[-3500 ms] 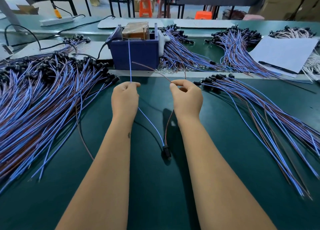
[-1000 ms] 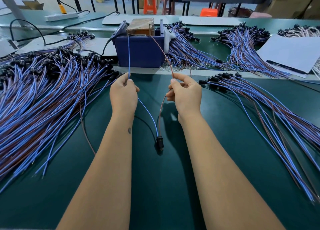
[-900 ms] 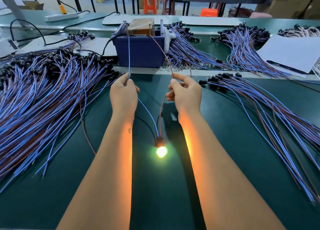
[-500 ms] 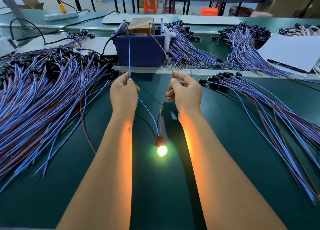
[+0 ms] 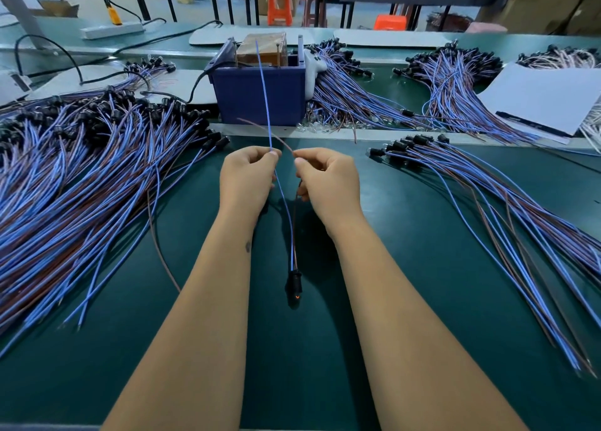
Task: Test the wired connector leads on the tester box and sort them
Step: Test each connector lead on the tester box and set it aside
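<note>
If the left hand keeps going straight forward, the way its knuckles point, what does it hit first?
Most likely the blue tester box, past bare mat, directly beyond the left hand; depth is hard to judge.

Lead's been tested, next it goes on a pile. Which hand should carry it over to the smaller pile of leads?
Right, probably. The right hand already pinches the brown wire and sits nearer the smaller pile. The left hand, holding the blue wire, borders the big pile.

Tester box (image 5: 260, 95) sits behind my hands on the table (image 5: 422, 268). Big lead pile (image 5: 81, 177) to my left, smaller pile (image 5: 487, 203) to my right, paper sheet (image 5: 546, 99) far right behind it.
</note>
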